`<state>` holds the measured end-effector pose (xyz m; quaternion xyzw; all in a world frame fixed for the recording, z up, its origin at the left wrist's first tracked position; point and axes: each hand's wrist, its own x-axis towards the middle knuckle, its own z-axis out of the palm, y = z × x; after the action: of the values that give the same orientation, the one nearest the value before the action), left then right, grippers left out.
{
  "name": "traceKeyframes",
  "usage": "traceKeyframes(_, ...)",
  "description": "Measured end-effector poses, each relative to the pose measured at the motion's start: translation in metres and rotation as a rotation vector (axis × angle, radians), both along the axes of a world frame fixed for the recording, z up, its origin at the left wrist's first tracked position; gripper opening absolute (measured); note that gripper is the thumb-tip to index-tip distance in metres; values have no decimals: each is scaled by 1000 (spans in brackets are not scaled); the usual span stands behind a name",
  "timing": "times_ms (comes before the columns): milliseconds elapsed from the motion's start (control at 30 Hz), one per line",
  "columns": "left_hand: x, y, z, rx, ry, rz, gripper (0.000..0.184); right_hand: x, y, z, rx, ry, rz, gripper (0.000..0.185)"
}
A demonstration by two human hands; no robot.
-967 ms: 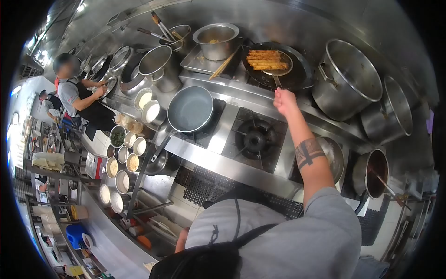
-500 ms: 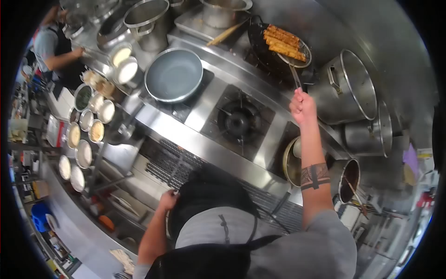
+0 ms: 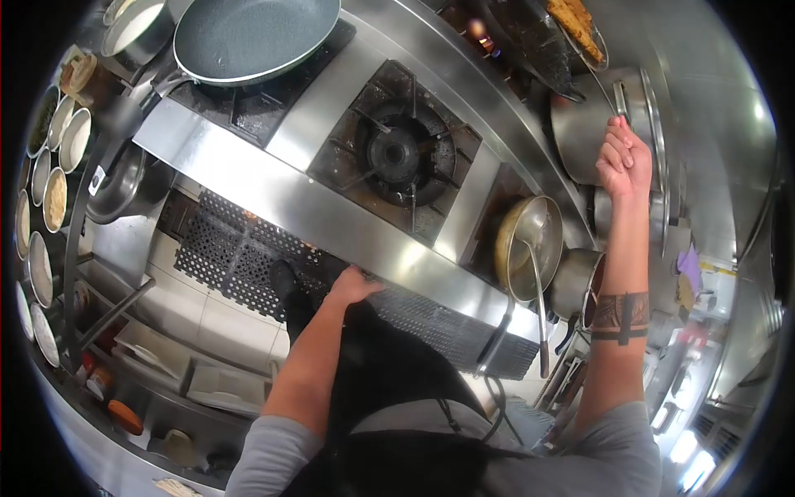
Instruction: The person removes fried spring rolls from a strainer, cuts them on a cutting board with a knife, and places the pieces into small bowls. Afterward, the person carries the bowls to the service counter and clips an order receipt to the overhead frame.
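My right hand [image 3: 623, 157] is closed around the thin handle of a skimmer [image 3: 604, 89], arm stretched out. Long golden-brown fried pieces [image 3: 578, 26] lie in the skimmer's bowl, partly cut off by the top of the view. Beside the bowl is a black wok [image 3: 530, 43], and a large steel stockpot [image 3: 580, 124] stands just below the skimmer. My left hand [image 3: 354, 286] hangs low near the stove's front edge, fingers stretched out and holding nothing visible.
A grey frying pan [image 3: 257, 37] sits on the left burner. The middle burner [image 3: 394, 153] is bare. A pan with a ladle [image 3: 537, 273] rests at right. A flame [image 3: 477, 31] shows near the wok. Several ingredient bowls [image 3: 56, 200] line the left; a perforated mat [image 3: 240, 253] covers the floor.
The view has shifted closer to the stove front. My right hand has carried the skimmer and fried pieces rightward relative to the wok. My left hand has moved toward the stove edge, its fingers extended.
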<state>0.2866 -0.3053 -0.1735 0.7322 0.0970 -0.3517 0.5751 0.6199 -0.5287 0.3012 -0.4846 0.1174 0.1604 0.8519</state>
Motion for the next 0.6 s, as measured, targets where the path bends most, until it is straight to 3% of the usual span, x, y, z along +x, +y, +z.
traceKeyframes(33, 2, -6, 2, 38, -25, 20, 71, 0, -1, 0, 29, -2, 16, 21)
traceKeyframes(67, 6, -7, 11, 31, -28, 25, 71, 0, -3, 2, 58, -5, 28, 21)
traceKeyframes(167, 15, -14, 25, 375, -66, -52, 44, -2, 0, 5, 62, 19, 17, 22)
traceKeyframes(267, 19, -12, 41, 453, 26, -116, 42, 0, -4, 4, 70, 24, 44, 22)
traceKeyframes(500, 12, -19, 39, 449, 55, -19, 40, 4, -13, 1, 90, 47, 50, 24)
traceKeyframes(600, 7, -11, 51, 336, 25, 41, 52, 6, -19, 0, 111, 44, 69, 25)
